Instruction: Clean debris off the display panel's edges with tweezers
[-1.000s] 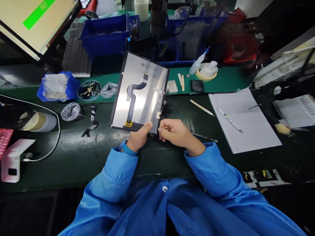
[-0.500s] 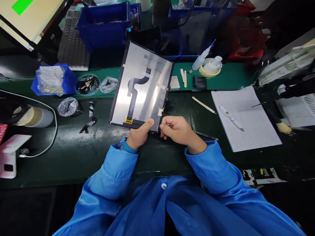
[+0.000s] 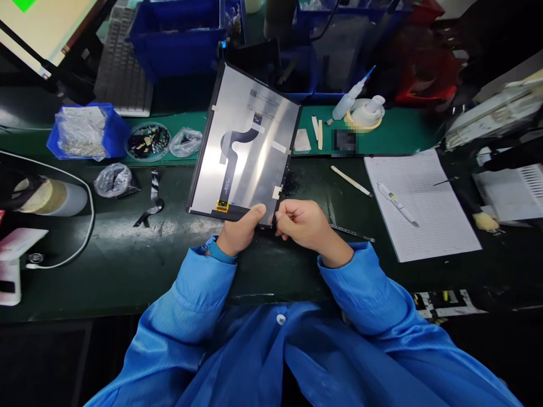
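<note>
The left hand [image 3: 240, 230] clamps a silver-backed panel [image 3: 247, 161] at six o'clock; the right hand [image 3: 302, 223] curls by its five o'clock corner, its grip hard to tell.

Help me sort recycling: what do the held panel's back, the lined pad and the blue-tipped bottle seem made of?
Panel back: probably metal, smooth satin, given its streaky reflections. Lined pad: apparently matte paper, showing ruled lines. Blue-tipped bottle: likely plastic, its smooth body milky, translucent.
</note>
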A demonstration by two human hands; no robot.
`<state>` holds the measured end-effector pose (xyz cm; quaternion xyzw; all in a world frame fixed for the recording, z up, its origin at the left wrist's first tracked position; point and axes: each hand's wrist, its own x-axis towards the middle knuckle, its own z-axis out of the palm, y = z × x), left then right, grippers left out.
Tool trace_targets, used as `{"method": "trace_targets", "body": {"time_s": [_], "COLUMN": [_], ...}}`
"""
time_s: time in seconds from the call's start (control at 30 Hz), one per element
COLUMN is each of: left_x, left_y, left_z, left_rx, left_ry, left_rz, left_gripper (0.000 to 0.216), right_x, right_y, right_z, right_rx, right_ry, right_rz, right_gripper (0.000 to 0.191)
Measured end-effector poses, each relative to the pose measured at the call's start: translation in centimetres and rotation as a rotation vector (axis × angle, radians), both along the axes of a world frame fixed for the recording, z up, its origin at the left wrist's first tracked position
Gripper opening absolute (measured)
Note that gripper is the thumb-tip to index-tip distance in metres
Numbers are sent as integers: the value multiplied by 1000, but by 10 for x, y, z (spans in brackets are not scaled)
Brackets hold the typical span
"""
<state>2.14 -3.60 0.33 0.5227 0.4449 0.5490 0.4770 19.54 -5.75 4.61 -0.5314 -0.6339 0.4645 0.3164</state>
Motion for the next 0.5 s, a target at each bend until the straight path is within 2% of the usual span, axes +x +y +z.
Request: {"method": "trace_targets", "body": {"time_s": [0.2,0.33,0.5], "left_x": [0,-1,0], "left_y": [0,0,-1], "left_z": [1,-8,-12], "left_rx": [11,20,-12], "left_ry": [26,25,-1], "left_rz": [0,44,29], "left_gripper": [30,32,31], "right_x": [3,-1,-4], "right_y": [1,-1,-2], "right_z": [1,0,1], "right_rx": [-98,-57,-8], "right_ry": [134,84,16], "right_rz": [61,0,-46], "right_gripper": [21,21,26]}}
